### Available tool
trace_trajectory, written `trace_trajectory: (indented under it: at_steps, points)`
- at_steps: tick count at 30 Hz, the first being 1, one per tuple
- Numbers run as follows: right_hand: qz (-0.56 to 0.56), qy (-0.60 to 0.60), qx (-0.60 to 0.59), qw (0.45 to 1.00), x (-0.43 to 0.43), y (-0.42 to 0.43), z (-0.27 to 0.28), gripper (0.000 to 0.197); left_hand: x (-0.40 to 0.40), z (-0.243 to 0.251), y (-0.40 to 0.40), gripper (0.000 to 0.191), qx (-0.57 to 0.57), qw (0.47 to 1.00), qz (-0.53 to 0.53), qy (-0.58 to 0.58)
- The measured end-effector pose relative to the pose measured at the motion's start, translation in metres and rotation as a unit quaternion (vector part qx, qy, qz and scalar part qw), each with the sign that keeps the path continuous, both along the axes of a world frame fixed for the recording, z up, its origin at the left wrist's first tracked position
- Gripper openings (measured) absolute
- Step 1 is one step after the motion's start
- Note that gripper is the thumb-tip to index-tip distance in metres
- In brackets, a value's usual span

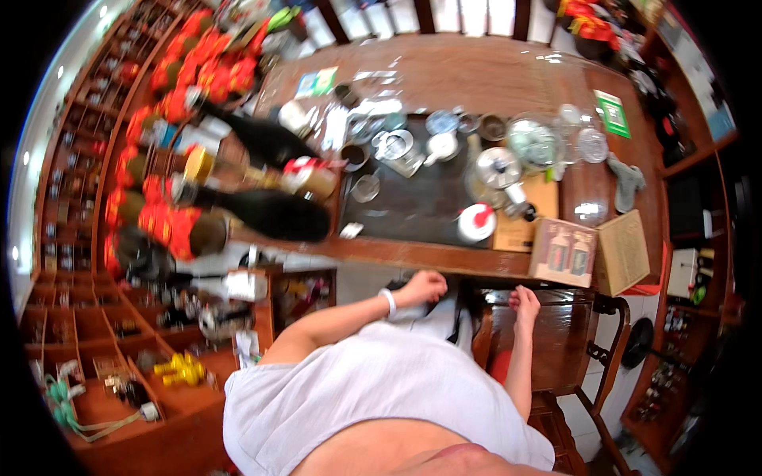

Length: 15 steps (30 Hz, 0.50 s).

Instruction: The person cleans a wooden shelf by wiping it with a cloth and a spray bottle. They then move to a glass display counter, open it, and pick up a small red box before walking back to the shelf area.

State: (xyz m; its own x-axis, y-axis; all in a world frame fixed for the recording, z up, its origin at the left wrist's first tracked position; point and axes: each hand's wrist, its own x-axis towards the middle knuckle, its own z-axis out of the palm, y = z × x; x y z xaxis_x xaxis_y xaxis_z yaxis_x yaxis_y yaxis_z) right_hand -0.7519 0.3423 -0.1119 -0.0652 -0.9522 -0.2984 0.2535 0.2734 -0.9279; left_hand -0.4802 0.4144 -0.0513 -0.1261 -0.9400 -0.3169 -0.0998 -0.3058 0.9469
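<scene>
My left hand (424, 287), with a white bracelet (388, 302) at its wrist, hovers just off the near edge of a wooden table (452, 65). Its fingers are curled and nothing shows in them. To the right, my right hand (525, 302) is raised in front of a dark wooden chair (556, 339), fingertips drawn together around nothing visible. Closest to it on the table is a printed cardboard box (562, 253) with bottles pictured on it. A white, red-topped container (476, 222) stands on the dark tea tray (411, 217) beyond my hands. Motion blurs parts of the view.
Two large dark bottles (268, 214) appear at the table's left, near red-covered jars (172, 223). Glassware, including a glass pot (499, 169), crowds the tray. A brown box (623, 250) and a grey cloth (626, 183) occupy the right side. Wooden shelves (77, 208) line the left.
</scene>
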Motion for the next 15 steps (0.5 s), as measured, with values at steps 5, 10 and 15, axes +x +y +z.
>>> trace_trajectory:
  at_steps: [5, 10, 15]
  points:
    - [0.286, 0.155, -0.161, 0.932, 0.158, 0.053, 0.022, 0.016, 0.104, -0.002, 0.063, 0.019, -0.007, 0.978, 0.205, 0.043]
    - [0.385, 0.243, -0.356, 0.816, 0.290, 0.052, 0.057, 0.020, 0.173, -0.026, 0.154, 0.024, -0.009, 0.941, 0.323, 0.104]
    - [0.398, 0.218, -0.380, 0.806, 0.396, 0.044, 0.093, 0.020, 0.202, -0.079, 0.252, 0.023, 0.023, 0.857, 0.499, 0.128]
